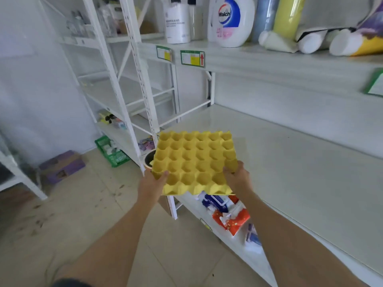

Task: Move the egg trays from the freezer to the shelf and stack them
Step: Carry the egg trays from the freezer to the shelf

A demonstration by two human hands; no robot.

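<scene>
Both hands hold one yellow egg tray [194, 162] in the air at the front edge of the white shelf [290, 162].

The left hand [152, 184] grips the tray's near left corner, thumb pressed on top at the rim of a cup and the other fingers hidden beneath. The right hand [238, 178] grips the near right side in the same way, thumb over the top edge and the rest of the fingers out of sight under the tray. The tray sits roughly level, cups facing up and holding nothing, its far half over the shelf's bare surface and its near edge out over the floor. Below that near edge, packets in red and blue wrapping [226, 212] lie on a lower shelf. On the shelf above stand a white detergent bottle [232, 19] and a white pump bottle [177, 21]. A green basket [110, 151] sits on the floor to the left.
</scene>
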